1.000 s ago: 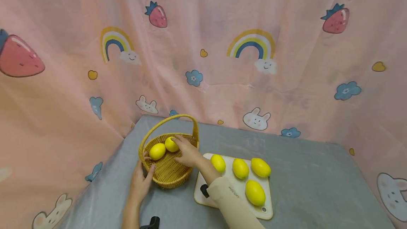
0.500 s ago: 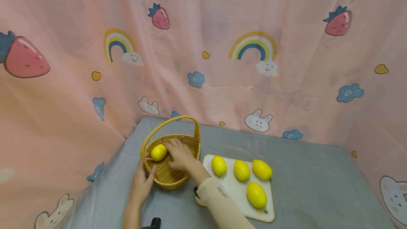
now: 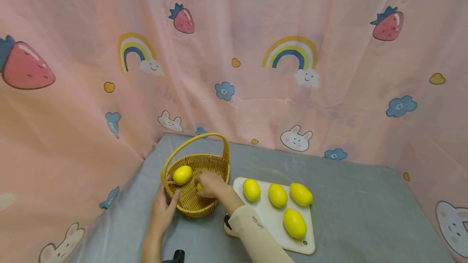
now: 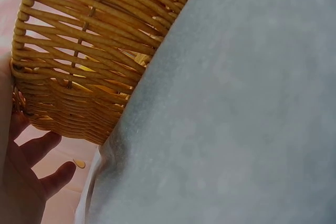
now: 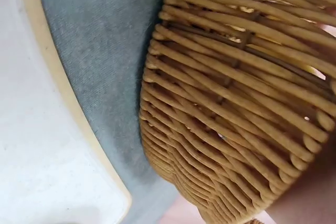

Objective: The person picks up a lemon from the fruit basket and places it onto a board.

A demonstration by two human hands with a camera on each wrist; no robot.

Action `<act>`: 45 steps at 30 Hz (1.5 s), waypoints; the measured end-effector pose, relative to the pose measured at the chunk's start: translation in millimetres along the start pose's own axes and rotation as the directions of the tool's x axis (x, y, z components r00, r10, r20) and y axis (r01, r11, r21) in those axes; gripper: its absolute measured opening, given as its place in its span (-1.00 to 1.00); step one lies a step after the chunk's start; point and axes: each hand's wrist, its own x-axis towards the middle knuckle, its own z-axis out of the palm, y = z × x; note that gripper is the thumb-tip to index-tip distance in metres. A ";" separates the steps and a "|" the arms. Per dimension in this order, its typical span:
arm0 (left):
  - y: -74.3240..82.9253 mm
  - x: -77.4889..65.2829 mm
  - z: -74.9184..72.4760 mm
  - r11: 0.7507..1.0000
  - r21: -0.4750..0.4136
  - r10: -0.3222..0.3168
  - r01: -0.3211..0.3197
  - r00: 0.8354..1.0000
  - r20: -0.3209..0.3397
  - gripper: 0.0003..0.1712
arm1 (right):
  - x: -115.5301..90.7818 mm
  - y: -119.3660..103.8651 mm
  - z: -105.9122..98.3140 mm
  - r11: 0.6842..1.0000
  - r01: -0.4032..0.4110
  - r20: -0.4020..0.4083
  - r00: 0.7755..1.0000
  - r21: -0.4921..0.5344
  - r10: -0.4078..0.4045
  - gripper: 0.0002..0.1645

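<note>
A woven wicker basket (image 3: 193, 206) with a tall arched handle stands on the table. My left hand (image 3: 162, 210) grips its left side near the foot of the handle; in the left wrist view some fingers (image 4: 39, 148) spread beside the weave. Inside the basket, my right hand (image 3: 212, 184) holds a lemon (image 3: 199, 186), mostly hidden beneath the curled fingers. Another lemon (image 3: 182, 175) lies at the basket's left, close to the left fingertips. In the right wrist view the basket wall (image 5: 226, 103) hides the fingers.
Right of the basket lies a white cutting board (image 3: 270, 222) bearing several lemons (image 3: 295, 223); my right forearm crosses its left part. A black device (image 3: 178, 256) shows by the left wrist. Behind the grey table (image 3: 358, 214) hangs a pink printed curtain (image 3: 248, 117).
The right hand first reached over the lemon at the back of the basket, then drew it nearer, toward the middle. The left hand has kept its place on the basket.
</note>
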 end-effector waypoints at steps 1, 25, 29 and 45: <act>-0.2 0.2 0.0 1.000 0.000 0.002 -0.002 1.000 0.000 -0.42 | -0.9 1.7 -0.3 1.000 0.013 0.019 1.000 0.027 -0.013 -0.69; -1.9 -0.2 0.8 1.000 0.000 0.006 -0.006 1.000 0.002 -0.43 | -18.5 -8.1 -7.1 0.997 -0.002 0.029 1.000 -0.082 0.004 -0.51; -1.8 -0.5 0.3 1.000 -0.019 0.025 -0.025 1.000 -0.013 -0.43 | -19.5 -5.7 -6.8 0.999 0.036 0.002 0.999 -0.028 -0.036 -0.51; -1.5 -2.2 1.5 0.999 -0.029 0.012 -0.013 1.000 -0.017 -0.43 | -57.6 19.0 -34.1 0.770 0.323 -0.328 0.932 0.551 -0.156 -0.49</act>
